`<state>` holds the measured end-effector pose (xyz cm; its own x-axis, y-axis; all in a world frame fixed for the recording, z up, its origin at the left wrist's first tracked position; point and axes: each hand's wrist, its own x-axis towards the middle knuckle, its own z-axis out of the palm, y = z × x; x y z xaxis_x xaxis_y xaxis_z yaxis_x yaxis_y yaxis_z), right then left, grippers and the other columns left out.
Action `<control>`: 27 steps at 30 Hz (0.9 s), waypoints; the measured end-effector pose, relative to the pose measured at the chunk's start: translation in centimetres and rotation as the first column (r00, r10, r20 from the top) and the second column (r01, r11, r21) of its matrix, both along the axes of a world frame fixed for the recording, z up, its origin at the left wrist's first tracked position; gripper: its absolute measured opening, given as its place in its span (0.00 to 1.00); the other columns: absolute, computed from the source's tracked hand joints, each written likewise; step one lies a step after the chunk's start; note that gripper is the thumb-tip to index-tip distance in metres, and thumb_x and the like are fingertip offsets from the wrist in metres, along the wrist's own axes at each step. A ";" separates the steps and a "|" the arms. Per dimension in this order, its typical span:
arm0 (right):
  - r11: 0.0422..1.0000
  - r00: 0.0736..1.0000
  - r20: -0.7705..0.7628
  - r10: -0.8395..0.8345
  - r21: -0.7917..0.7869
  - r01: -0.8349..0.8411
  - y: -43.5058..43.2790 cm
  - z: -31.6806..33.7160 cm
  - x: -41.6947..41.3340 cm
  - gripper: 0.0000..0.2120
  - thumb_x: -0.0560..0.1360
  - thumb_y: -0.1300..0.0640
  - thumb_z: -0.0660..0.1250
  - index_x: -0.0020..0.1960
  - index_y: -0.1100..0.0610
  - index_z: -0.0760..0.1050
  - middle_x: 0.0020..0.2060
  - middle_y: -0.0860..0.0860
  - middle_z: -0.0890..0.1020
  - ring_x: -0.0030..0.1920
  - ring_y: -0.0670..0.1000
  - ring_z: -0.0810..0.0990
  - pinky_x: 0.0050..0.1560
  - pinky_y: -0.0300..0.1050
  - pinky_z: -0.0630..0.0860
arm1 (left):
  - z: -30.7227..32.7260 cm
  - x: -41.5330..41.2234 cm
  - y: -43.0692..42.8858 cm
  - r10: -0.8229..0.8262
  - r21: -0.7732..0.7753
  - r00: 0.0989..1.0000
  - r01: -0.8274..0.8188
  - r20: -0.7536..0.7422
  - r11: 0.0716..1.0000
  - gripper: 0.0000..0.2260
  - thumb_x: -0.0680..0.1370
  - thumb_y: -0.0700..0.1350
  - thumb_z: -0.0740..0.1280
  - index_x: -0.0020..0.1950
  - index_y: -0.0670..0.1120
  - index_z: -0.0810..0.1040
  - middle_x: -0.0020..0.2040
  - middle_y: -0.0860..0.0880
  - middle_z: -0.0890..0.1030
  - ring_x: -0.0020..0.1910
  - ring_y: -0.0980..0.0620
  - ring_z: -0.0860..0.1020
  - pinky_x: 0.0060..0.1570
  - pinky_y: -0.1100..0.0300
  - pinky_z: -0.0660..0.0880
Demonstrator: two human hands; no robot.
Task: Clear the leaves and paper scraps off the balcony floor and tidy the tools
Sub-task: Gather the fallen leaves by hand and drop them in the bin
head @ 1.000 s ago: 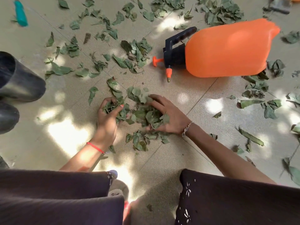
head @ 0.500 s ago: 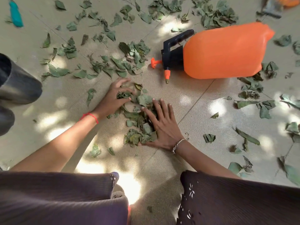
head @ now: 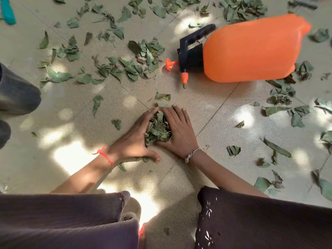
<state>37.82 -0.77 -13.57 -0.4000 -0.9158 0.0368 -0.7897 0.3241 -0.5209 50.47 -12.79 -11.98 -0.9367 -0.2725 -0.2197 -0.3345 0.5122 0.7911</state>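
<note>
Head view, looking down at a tiled balcony floor (head: 75,159) with patches of sunlight.

Hands: the left hand (head: 133,139) and right hand (head: 179,130) sit at frame centre, on either side of a small heap of leaves (head: 158,128). The heap is pressed between them and rests on the floor.
- Left grip: fingers straight along the heap's left side, thumb splayed out on the floor at the lower edge. It is not closed round anything.
- Right grip: fingers straight and close together, laid flat against the heap's right side, clamping nothing.
- The fingertips of the two hands nearly meet at the top of the heap.

Wrists: a red thread (head: 106,155) on the left, a bracelet (head: 191,155) on the right.

Loose leaves (head: 133,67) are scattered thickly across the upper frame and down the right side, with a few singles just left of the hands. Cannot tell paper scraps from leaves.

Tools: an orange sprayer (head: 251,51) lies on its side at upper right. Its black handle and orange nozzle point toward frame centre, well apart from the hands. A teal object (head: 7,11) is cut off at the upper left corner.

Other: a dark cylinder (head: 16,94) lies at the left edge. A dark garment (head: 71,221) fills the bottom of the frame.
</note>
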 end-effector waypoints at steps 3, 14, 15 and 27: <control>0.994 0.995 0.083 0.053 -0.099 -0.045 -0.1 -0.2 -0.1 0.40 0.64 0.41 0.72 0.69 0.58 0.63 0.62 0.55 0.73 0.66 0.56 0.65 0.66 0.52 0.64 | 0.0 -0.1 0.1 0.019 0.062 0.998 -0.015 -0.056 0.998 0.56 0.57 0.48 0.82 0.70 0.67 0.47 0.70 0.67 0.51 0.73 0.67 0.51 0.73 0.65 0.52; 0.977 0.873 0.483 -0.065 -0.149 0.155 -1.5 2.5 2.1 0.19 0.70 0.66 0.69 0.60 0.64 0.71 0.54 0.57 0.74 0.52 0.51 0.67 0.49 0.39 0.65 | 2.4 -1.4 4.3 0.563 0.762 0.827 -0.363 -0.002 0.536 0.43 0.57 0.70 0.73 0.65 0.50 0.66 0.58 0.49 0.77 0.60 0.56 0.76 0.57 0.60 0.73; 0.984 0.888 0.453 -0.073 -0.111 0.137 -1.6 2.9 2.6 0.20 0.71 0.67 0.68 0.62 0.63 0.69 0.55 0.57 0.72 0.53 0.49 0.65 0.49 0.39 0.65 | 2.7 -1.7 4.7 0.611 0.814 0.787 -0.407 0.083 0.415 0.47 0.55 0.70 0.74 0.66 0.46 0.68 0.60 0.47 0.78 0.62 0.52 0.76 0.60 0.56 0.73; 0.985 0.954 0.250 0.162 0.023 -0.173 -0.7 3.8 3.6 0.42 0.69 0.67 0.61 0.72 0.68 0.36 0.73 0.65 0.44 0.74 0.57 0.37 0.72 0.48 0.31 | 3.6 -2.7 3.8 0.650 0.882 0.636 -0.455 0.416 -0.119 0.24 0.69 0.51 0.64 0.63 0.45 0.75 0.56 0.48 0.82 0.55 0.55 0.80 0.57 0.60 0.75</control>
<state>41.44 -1.47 -9.74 -0.2319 -0.9690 -0.0854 -0.6833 0.2247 -0.6947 47.77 -9.01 -8.36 -0.6086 -0.4111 -0.6787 0.0465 -0.8723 0.4867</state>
